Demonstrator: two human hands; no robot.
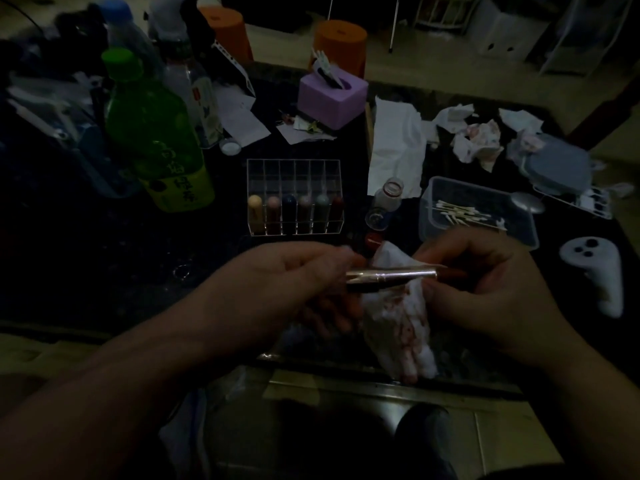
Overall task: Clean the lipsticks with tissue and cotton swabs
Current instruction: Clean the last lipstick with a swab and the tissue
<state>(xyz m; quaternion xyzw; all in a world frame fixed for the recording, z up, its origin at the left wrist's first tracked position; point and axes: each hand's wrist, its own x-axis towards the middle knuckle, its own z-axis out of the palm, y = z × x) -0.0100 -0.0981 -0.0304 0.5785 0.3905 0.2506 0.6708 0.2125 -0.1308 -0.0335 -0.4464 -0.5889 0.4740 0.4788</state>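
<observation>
My left hand (298, 285) grips the base of an open gold-cased lipstick (391, 277), held level over the table's front edge. Its red tip (453, 273) points right into my right hand (491, 289), whose fingers curl round a white tissue (398, 327) stained red. The tissue hangs down below the lipstick. A clear acrylic organizer (294, 174) behind holds several lipsticks in its front row. A clear box of cotton swabs (478, 216) stands to the right. The red lipstick cap (373, 240) lies just behind my hands.
A green bottle (156, 133) and clear bottles stand at the back left. A purple tissue box (332, 95), a flat tissue (394, 147), crumpled used tissues (478, 136), a small jar (389, 194), a grey lid (561, 164) and a white controller (595, 271) crowd the dark table.
</observation>
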